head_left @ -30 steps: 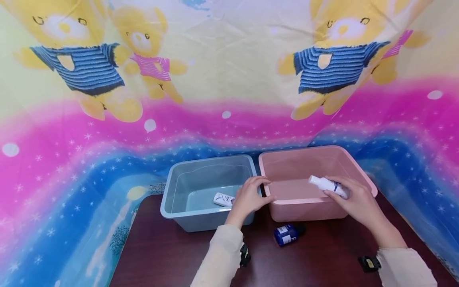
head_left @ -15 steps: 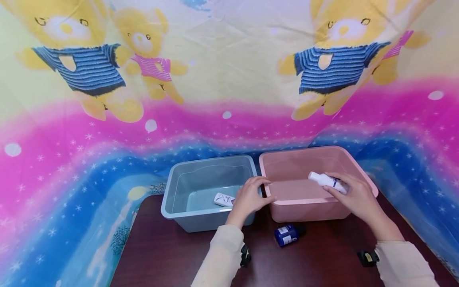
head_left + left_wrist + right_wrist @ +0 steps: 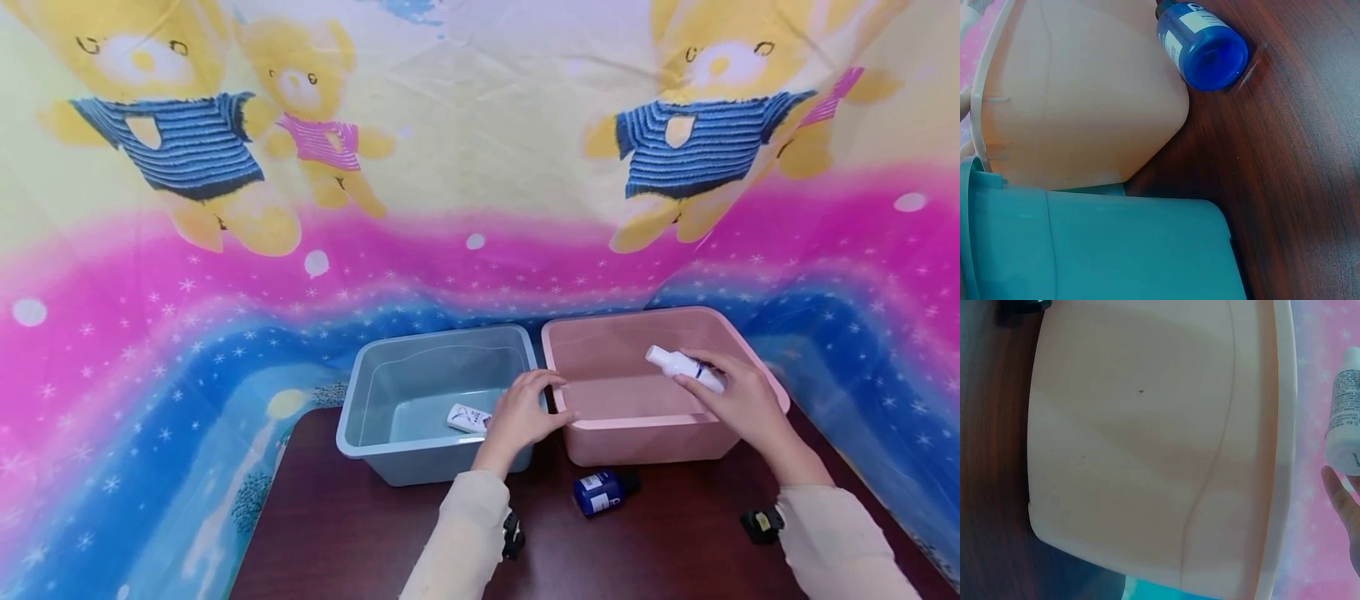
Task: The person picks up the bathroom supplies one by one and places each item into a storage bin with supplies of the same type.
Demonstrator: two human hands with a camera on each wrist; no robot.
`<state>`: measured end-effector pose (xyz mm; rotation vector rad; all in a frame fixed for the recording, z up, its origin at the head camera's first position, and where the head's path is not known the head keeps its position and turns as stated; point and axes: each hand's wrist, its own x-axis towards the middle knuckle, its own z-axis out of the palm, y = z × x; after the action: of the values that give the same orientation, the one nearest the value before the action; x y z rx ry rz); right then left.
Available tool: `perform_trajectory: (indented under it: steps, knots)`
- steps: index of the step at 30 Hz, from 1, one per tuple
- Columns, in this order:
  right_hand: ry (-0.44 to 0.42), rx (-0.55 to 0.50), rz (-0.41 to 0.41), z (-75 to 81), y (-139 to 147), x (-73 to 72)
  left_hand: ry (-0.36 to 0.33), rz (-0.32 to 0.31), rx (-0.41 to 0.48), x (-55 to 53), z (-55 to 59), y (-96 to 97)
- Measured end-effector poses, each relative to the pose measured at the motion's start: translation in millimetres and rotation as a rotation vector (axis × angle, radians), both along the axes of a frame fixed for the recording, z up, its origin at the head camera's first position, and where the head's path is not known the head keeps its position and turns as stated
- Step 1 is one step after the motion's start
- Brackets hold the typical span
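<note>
My right hand (image 3: 742, 400) grips a white bottle (image 3: 686, 368) above the near right part of the pink tub (image 3: 637, 423). The bottle lies tilted, its cap pointing left; the right wrist view shows small print on its side (image 3: 1344, 403). My left hand (image 3: 521, 417) rests at the left rim of the pink tub, beside the grey-blue tub (image 3: 420, 450). Its thumb and fingers are spread apart, with nothing seen between them. A white labelled bottle (image 3: 468, 417) lies inside the grey-blue tub, partly hidden by the hand.
A dark blue bottle (image 3: 600, 492) with a black cap lies on the brown table (image 3: 337, 517) in front of the pink tub. It also appears as a blue bottle (image 3: 1213, 53) in the left wrist view. A printed bear cloth (image 3: 465, 167) hangs behind the tubs.
My right hand, holding the white bottle, has shifted slightly up and left over the pink tub. The left hand and both tubs look unmoved.
</note>
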<state>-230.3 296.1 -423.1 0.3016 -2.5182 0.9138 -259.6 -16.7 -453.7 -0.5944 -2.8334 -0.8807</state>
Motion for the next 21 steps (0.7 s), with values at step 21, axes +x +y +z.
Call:
perform_trajectory:
  steps: [21]
  knots:
    - [-0.075, -0.016, 0.029, -2.1, 5.5, -25.9, -0.024, 0.01, 0.017, 1.7, 1.2, 0.0]
